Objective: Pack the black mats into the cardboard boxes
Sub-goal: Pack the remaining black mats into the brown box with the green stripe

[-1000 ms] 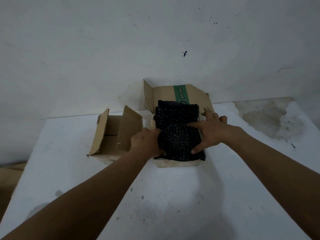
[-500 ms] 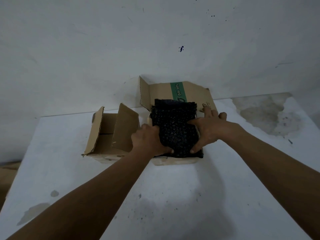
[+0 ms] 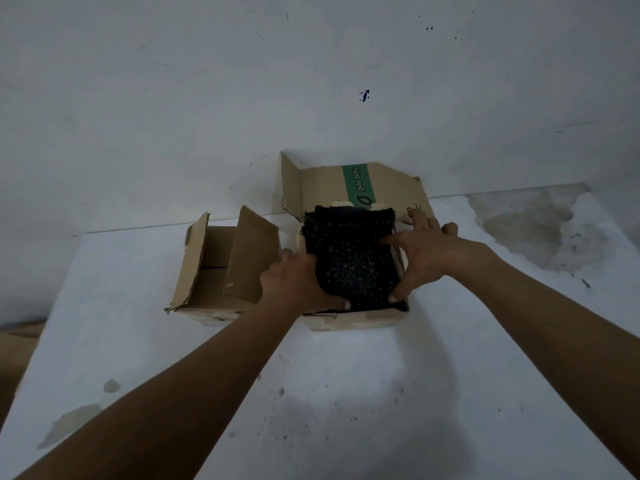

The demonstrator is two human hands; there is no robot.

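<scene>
Furthest out from the left fingers, an open box (image 3: 214,268) stands on the white desk (image 3: 346,393), flaps up, with only cardboard showing inside. Its right flap rises just beside the back of the left hand (image 3: 294,282).

That hand grips the left edge of the black mats (image 3: 349,258). Its fingers are curled round the side of the stack and the thumb lies along the near edge.

The mats sit between the two hands, in the mouth of the green-striped box (image 3: 356,320). Their top is about level with its rim, and their long axis runs from the near wall away towards the raised back flap.

The right hand (image 3: 433,254) lies splayed and gripping nothing. The index finger is stretched flat across the top of the mats, the thumb presses the near right corner, and the other fingers (image 3: 420,223) reach past the right edge onto the cardboard beyond.

Both hands are already touching the stack, so neither is nearer. The mats lie straight below the fingers, so the coming move looks like a downward press along that long axis. The far end appears to ride slightly high against the back flap, and the right index finger is best placed to seat it.
</scene>
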